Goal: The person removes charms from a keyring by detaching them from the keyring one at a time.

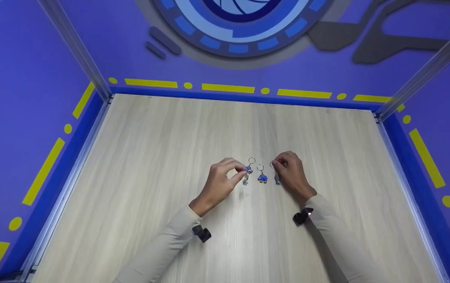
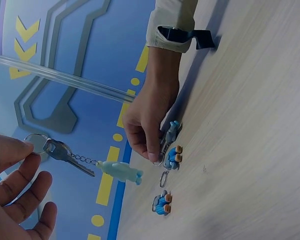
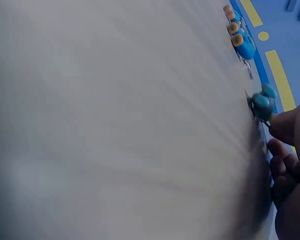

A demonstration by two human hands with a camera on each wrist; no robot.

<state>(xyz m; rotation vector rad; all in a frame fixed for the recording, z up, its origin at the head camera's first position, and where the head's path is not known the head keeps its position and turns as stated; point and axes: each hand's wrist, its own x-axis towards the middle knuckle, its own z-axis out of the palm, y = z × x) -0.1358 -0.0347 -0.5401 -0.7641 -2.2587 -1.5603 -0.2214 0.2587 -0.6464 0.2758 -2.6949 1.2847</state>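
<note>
My left hand [image 1: 220,180] pinches the split ring of a keychain between thumb and forefinger, raised above the table. A silver key [image 2: 65,154] and a pale green figure charm [image 2: 121,171] on a short chain hang from that ring. To the right, my right hand [image 1: 293,173] pinches the ring of a second keychain, whose blue-grey charm [image 1: 277,179] is low at the tabletop. Between the hands lies a blue animal keychain [image 1: 262,179] with orange-tipped feet, its ring pointing away from me. Another blue keychain [image 1: 249,169] lies just beyond the left fingertips, partly covered by them.
The pale wood-grain table [image 1: 162,137] stretches around both hands. Blue panels with yellow dashes [image 1: 228,88] enclose its back and sides, and metal posts [image 1: 87,59] stand at the far corners. Small dark cameras [image 1: 202,234] are strapped at both wrists.
</note>
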